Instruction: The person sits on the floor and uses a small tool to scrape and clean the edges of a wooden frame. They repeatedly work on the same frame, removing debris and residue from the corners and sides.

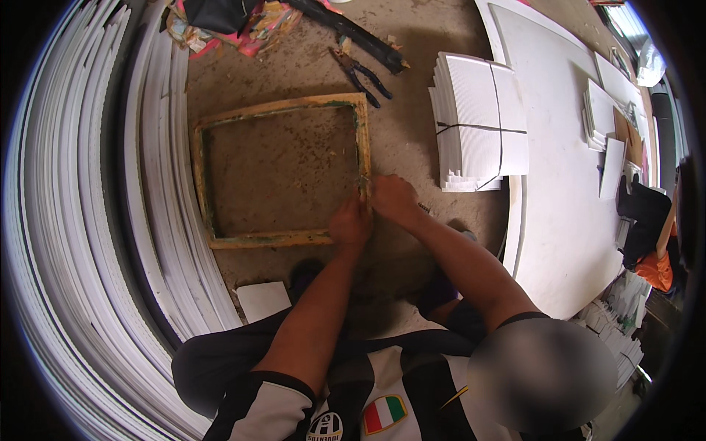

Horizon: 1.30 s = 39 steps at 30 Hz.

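Observation:
A worn wooden frame (279,105), rectangular with yellowish, green-stained bars, lies on the floor in front of me. My left hand (351,222) is closed round its near right corner. Just right of that corner, my right hand (395,198) is curled into a fist against the right bar. Something small shows between the two hands, too small to name. What the right fingers hold is hidden. Beyond the frame's far right corner lie pliers (360,77) with dark handles, touched by neither hand.
Tall stacks of white panels (158,147) line the left. A strapped bundle of white sheets (478,121) stands to the right, beside a large white board (559,184). Scraps (235,26) and a dark bar (357,37) lie at the far side. Another person (653,268) is at the right edge.

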Motion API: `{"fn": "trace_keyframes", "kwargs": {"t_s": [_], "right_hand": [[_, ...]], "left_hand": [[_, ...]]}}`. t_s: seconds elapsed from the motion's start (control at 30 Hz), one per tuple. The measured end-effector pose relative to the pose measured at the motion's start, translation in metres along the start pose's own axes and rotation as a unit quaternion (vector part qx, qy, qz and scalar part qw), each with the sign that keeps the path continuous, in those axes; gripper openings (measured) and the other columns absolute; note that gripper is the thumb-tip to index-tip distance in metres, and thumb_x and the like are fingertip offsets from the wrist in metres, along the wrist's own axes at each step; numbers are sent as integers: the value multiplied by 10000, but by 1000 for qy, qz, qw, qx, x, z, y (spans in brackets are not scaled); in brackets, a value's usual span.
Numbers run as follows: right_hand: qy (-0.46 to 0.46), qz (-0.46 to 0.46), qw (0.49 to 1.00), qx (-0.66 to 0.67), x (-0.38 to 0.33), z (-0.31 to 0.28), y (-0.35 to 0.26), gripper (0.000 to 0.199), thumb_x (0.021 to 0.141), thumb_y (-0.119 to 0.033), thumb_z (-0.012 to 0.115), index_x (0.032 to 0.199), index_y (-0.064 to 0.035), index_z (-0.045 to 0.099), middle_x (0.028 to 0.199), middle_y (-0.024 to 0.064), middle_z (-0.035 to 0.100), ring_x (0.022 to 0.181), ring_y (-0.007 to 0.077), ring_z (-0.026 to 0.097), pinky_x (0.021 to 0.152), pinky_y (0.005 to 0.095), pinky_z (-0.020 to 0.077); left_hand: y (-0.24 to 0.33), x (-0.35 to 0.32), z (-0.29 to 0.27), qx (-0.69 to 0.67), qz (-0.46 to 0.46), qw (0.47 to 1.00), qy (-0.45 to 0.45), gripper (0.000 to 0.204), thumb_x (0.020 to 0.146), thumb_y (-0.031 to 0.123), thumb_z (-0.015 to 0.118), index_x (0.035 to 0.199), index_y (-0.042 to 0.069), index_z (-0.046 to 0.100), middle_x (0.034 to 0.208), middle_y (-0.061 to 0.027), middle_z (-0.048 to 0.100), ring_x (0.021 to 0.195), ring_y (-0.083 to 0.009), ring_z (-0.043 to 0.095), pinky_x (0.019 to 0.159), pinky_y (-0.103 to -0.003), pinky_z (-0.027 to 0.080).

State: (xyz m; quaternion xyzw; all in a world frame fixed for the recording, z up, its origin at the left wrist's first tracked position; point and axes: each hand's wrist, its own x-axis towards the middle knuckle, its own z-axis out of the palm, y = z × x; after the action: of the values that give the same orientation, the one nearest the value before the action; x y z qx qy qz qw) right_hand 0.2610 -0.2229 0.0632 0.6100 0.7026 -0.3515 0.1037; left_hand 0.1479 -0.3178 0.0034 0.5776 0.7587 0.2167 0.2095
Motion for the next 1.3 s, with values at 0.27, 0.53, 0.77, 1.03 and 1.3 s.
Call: {"fn": "trace_keyframes", "kwargs": {"t_s": [0.27, 0.53, 0.77, 1.03, 1.3], "right_hand": [[-7, -37, 999, -36, 3, 4, 9, 322, 957, -332, 575, 1082, -71, 715, 939, 231, 736, 883, 432, 731, 784, 539, 590], [30, -106, 988, -110, 4, 4, 4, 344, 906, -304, 620, 1068, -6, 677, 906, 207, 743, 854, 391, 746, 743, 518, 601], [34, -128, 990, 42, 28, 27, 31, 258, 938, -257, 606, 946, -9, 676, 871, 241, 725, 807, 370, 742, 677, 508, 579], [-307, 205, 718, 590, 44, 5, 34, 303, 1059, -296, 538, 840, -87, 557, 604, -15, 378, 514, 137, 383, 486, 344, 344], [-160, 102, 866, 462, 20, -34, 28, 284, 1012, -249, 548, 911, -10, 664, 734, 121, 613, 623, 256, 594, 564, 436, 468]], "left_hand": [[-4, -1, 4, -1, 11, 1000, 10, 366, 999, 229, 622, 1344, 119, 677, 888, -119, 713, 695, -318, 689, 621, -445, 566], [-4, -3, 6, 4, -6, 1000, 8, 342, 1000, 230, 613, 1311, 117, 697, 871, -133, 713, 697, -340, 689, 626, -463, 563], [2, -3, 5, 21, -15, 1000, 4, 336, 990, 226, 627, 1300, 120, 700, 881, -139, 716, 713, -351, 691, 635, -467, 562], [-1, -3, 3, 8, 1, 999, 37, 334, 987, 233, 633, 1292, 117, 703, 877, -140, 716, 715, -349, 693, 641, -470, 561], [3, -4, 4, -13, -40, 999, 10, 359, 1026, 283, 579, 1338, 135, 679, 891, -165, 715, 755, -378, 694, 685, -494, 559]]}}
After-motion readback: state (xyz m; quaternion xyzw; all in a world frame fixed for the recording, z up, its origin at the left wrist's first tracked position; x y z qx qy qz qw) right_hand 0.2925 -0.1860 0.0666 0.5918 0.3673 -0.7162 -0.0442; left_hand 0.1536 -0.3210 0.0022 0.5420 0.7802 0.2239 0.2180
